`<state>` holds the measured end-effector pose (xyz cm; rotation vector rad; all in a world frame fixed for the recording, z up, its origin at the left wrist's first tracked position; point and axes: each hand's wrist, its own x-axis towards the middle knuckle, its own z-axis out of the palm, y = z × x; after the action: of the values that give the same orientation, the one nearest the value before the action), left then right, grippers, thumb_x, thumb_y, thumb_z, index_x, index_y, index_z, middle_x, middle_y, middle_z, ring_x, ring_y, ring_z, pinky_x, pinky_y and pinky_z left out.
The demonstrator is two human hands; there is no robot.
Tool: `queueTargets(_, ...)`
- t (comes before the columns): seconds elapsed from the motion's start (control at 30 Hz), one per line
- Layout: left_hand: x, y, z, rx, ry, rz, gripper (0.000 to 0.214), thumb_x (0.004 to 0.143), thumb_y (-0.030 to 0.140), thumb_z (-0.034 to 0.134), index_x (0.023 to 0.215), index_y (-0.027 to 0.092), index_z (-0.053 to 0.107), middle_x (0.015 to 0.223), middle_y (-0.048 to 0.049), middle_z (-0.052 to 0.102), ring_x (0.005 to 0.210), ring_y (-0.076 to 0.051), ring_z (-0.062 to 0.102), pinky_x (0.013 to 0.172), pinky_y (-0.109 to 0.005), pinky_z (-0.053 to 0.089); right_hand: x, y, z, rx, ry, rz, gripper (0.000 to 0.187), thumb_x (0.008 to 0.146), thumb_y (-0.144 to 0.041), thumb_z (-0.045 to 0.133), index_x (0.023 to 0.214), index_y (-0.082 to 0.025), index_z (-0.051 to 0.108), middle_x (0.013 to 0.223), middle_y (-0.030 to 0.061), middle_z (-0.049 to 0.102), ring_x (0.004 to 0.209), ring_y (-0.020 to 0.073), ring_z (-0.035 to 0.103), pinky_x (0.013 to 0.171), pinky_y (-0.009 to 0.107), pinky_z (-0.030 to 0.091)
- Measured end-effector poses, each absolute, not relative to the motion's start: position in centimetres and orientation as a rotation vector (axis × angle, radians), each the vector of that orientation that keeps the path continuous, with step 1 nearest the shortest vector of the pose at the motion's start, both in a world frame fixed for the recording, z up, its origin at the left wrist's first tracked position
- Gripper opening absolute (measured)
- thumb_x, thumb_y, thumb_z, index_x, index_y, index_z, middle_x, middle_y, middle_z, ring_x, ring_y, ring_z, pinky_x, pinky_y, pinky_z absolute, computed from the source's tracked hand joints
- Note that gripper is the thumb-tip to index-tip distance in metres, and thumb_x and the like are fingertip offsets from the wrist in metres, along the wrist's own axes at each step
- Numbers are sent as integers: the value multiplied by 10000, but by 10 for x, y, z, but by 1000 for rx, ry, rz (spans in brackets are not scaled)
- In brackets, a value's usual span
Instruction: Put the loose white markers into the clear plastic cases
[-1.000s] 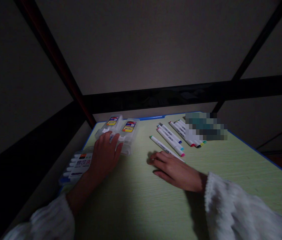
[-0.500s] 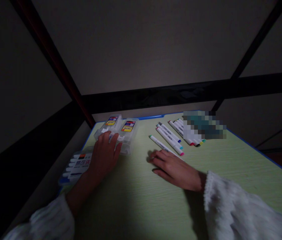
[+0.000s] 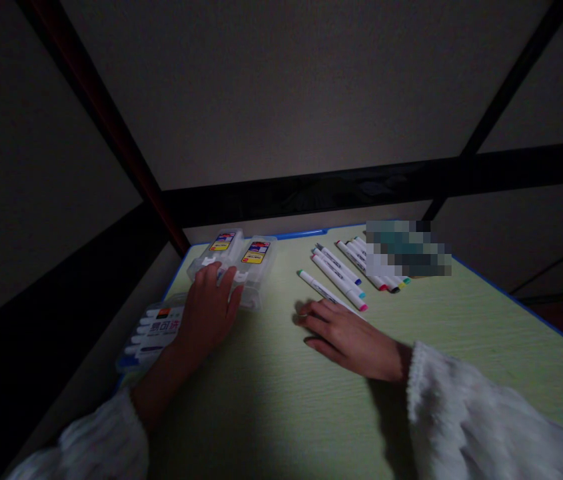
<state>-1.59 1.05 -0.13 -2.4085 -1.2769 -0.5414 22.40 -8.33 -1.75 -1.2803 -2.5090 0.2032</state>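
Observation:
My left hand [image 3: 210, 312] lies flat with fingers spread on the near end of a clear plastic marker case [image 3: 234, 267] that stands open on the pale green table [image 3: 281, 400]. My right hand [image 3: 346, 337] rests palm down on the table, fingers stretched out, its fingertips over the near end of a single white marker with a green cap [image 3: 321, 289]. Beyond it lie several more white markers with coloured caps [image 3: 348, 270] in a loose row.
A second pack of markers [image 3: 154, 331] lies at the table's left edge, beside my left forearm. A blurred-out object [image 3: 406, 250] sits at the far right corner. A dark rail [image 3: 361, 187] and wall close off the far side. The room is dim.
The view shifted slightly; both hands stay where they were.

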Motion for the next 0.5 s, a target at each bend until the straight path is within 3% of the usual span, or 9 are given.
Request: queueTargets(0.5, -15, 10, -1, -2450, -1270, -627, 391, 913, 318, 280, 1152, 91, 491, 1187, -190, 438, 1102, -328, 399, 897, -514, 400, 223, -84, -16, -1293, -2530, 207, 279, 887, -252, 446, 1130, -141, 526, 1092, 130, 527, 1009, 239, 485, 857, 433, 448)
